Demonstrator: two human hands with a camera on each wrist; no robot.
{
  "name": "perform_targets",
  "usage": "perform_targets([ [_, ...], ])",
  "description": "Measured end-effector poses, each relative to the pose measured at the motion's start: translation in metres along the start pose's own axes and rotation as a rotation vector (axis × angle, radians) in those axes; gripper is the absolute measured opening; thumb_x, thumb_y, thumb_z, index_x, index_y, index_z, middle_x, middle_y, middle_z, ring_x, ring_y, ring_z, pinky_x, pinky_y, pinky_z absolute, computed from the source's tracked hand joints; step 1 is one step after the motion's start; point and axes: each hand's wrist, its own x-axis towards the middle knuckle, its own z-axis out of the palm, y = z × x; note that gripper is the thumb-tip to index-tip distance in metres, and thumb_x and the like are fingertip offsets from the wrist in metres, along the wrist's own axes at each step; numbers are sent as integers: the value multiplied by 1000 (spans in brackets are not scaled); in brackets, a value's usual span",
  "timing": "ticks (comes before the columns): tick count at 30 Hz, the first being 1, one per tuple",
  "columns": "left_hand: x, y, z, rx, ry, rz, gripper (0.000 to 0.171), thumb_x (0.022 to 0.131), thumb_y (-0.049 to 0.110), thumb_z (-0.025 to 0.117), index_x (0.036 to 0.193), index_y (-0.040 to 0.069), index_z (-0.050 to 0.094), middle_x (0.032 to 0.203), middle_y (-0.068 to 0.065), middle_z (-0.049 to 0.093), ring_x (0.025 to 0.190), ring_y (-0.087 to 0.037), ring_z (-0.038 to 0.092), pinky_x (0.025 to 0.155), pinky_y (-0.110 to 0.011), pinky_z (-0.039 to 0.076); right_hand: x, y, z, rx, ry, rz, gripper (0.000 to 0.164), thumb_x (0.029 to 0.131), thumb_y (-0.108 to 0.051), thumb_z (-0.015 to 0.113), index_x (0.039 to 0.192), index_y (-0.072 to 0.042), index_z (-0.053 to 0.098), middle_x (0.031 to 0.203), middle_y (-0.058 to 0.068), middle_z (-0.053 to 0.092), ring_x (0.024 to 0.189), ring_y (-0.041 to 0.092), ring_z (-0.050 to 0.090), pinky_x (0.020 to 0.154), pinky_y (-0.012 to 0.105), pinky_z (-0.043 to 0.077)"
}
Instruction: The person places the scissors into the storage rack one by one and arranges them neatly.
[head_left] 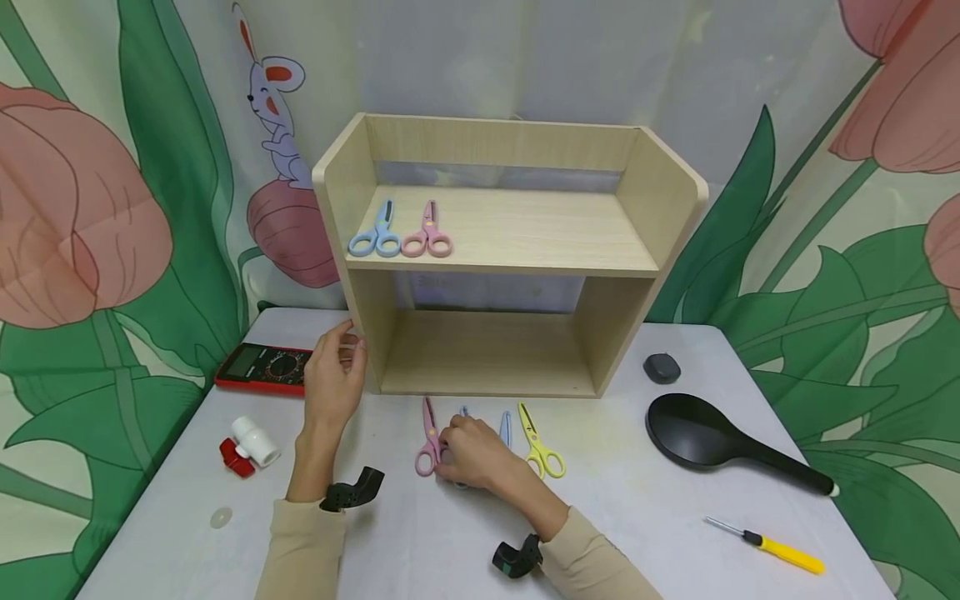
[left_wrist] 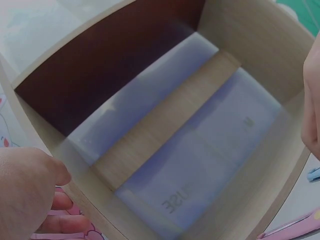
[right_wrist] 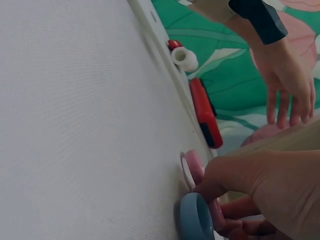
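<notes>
My right hand (head_left: 476, 454) is down among a row of scissors on the table. Its thumb and fingers pinch the handle of the pink scissors (right_wrist: 194, 167) at the row's left end. A blue loop (right_wrist: 192, 217) of the neighbouring scissors shows beside the thumb; the hand hides most of that pair. Farther right lie another blue pair (head_left: 506, 429) and yellow scissors (head_left: 542, 442). With loosely extended fingers, my left hand (head_left: 336, 375) rests against the left side panel of the wooden shelf (head_left: 487, 271). Blue scissors (head_left: 375, 237) and pink scissors (head_left: 428, 237) lie on its upper board.
Left of the shelf lies a red multimeter (head_left: 262, 368), with a white and red pipe valve (head_left: 255, 442) nearer me. On the right are a black mouse (head_left: 662, 367), a black rice paddle (head_left: 697, 433) and a yellow-handled screwdriver (head_left: 783, 552). A clear disc (head_left: 221, 517) lies front left.
</notes>
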Motion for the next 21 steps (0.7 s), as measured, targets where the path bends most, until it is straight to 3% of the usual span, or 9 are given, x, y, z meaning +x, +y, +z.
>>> perform_targets([
  [5, 0, -1, 0, -9, -1, 0, 40, 99, 15, 61, 136, -1, 55, 114, -23, 64, 96, -35, 70, 84, -49, 61, -2, -2, -2, 91, -15, 51, 22, 78, -26, 83, 85, -8, 72, 90, 4, 57, 65, 7, 48, 57, 17, 43],
  [12, 1, -1, 0, -15, -6, 2, 40, 100, 14, 60, 136, -1, 55, 115, -23, 64, 97, -36, 70, 85, -50, 60, -3, -3, -12, 140, -25, 61, 25, 79, -25, 83, 93, -6, 73, 97, 6, 58, 68, 8, 50, 58, 16, 46],
  [18, 1, -1, -1, -15, -4, 8, 39, 99, 14, 61, 135, -2, 56, 114, -24, 64, 96, -37, 70, 84, -51, 60, -8, -3, -40, 187, 16, 54, 33, 81, -23, 79, 107, -3, 73, 102, 5, 59, 80, 11, 58, 71, 22, 54],
  [21, 1, -1, -1, -14, -4, 7, 39, 99, 14, 61, 134, -2, 56, 114, -24, 64, 96, -37, 70, 84, -51, 61, -15, -5, -60, 245, 77, 39, 34, 81, -18, 77, 111, -2, 72, 102, 7, 59, 80, 12, 57, 68, 21, 52],
])
